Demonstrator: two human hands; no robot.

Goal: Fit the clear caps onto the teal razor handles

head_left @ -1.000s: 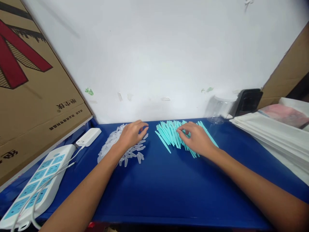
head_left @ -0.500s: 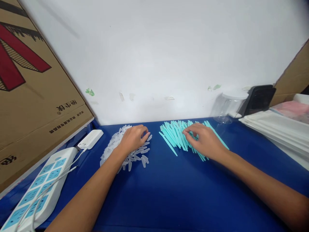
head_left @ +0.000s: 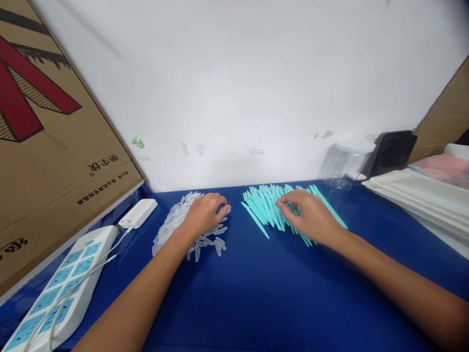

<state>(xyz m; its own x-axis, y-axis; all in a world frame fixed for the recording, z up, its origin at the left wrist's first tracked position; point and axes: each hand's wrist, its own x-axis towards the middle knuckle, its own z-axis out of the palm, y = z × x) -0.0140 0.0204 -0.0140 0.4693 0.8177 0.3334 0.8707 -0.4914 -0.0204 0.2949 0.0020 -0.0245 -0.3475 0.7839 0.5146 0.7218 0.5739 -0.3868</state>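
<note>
My left hand (head_left: pixel 205 213) rests over a pile of small frosted, translucent plastic pieces (head_left: pixel 172 221), its fingers curled in and thumb close to the index finger. Whether a piece sits between those fingertips I cannot make out. To the right, my right hand (head_left: pixel 309 211) is over a heap of slim turquoise plastic sticks (head_left: pixel 262 204), which lie mostly side by side at a slant. Thumb and index finger meet in a pinch at the sticks; anything held there is too small or hidden to tell.
A white power strip (head_left: pixel 86 274) with cables and a small white box (head_left: pixel 138 213) lie at left beside a large cardboard box (head_left: pixel 73 146). At right stand a clear lidded jar (head_left: pixel 342 166), a black object (head_left: pixel 394 152) and stacked white sheets (head_left: pixel 421 195). The blue table (head_left: pixel 234 298) meets a white wall.
The view has shifted very slightly. Both hands stay over their piles, with the right fingertips a touch farther left and the left fingers slightly more closed.
</note>
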